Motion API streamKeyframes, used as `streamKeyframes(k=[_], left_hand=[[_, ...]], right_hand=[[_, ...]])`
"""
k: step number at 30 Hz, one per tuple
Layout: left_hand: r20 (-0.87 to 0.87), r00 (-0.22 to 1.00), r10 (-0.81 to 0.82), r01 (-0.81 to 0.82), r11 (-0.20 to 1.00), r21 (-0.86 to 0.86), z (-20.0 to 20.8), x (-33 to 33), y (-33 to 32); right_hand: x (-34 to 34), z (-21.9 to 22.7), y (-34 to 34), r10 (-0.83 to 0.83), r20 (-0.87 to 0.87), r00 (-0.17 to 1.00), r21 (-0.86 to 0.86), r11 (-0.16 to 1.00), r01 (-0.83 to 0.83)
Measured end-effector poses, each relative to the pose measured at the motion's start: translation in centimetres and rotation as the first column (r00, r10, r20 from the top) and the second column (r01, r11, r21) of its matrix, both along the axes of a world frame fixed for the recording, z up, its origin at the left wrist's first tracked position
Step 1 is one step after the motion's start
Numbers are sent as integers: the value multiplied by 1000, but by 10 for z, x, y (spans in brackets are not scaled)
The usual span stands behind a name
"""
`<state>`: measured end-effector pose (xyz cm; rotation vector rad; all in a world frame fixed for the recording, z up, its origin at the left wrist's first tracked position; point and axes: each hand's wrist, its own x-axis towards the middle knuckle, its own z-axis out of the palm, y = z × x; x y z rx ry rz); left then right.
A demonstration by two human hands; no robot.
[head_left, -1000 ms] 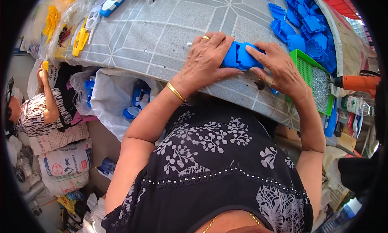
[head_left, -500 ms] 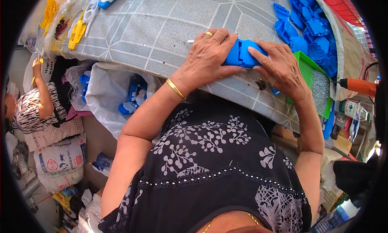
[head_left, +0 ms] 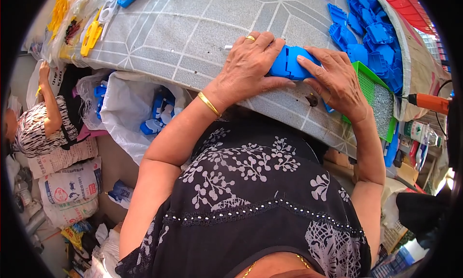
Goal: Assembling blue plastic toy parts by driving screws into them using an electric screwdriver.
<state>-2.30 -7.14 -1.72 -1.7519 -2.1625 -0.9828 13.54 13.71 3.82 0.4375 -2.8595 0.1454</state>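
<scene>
Left hand (head_left: 249,64) and right hand (head_left: 336,80) grip opposite ends of a blue case (head_left: 298,72), apparently steadying it; a green tray (head_left: 365,86) sits right, likely for easy reach.

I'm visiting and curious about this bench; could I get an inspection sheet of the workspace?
Surface: grey tile-patterned table covering, small dark spots.
Job's things: blue rounded plastic housing, near the table's edge.
Clutter: heap of blue plastic shells; green rectangular plastic tray of small grey pieces.
Hands: left hand and right hand both grip the housing.
Cables: thin dark cord near orange cylindrical tool.
Surroundings: another person; printed white woven sacks.
</scene>
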Motion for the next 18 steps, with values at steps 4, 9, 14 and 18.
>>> streamKeyframes(k=[4, 9, 14, 18], left_hand=[[9, 1000, 6, -6, 1000, -17, 1, 0, 0], [-5, 1000, -10, 10, 1000, -25, 0, 1, 4], [-45, 999, -7, 4, 997, -75, 8, 9, 8], [-44, 999, 19, -25, 991, -132, 11, 12, 8]], right_hand=[[0, -3, 2, -2, 19, 1000, 5, 1000, 2], [-4, -12, 0, 14, -61, 998, -48, 999, -17], [4, -21, -2, -57, -93, 994, -90, 995, 48], [4, -28, -5, -76, -50, 996, -176, 982, 66]])
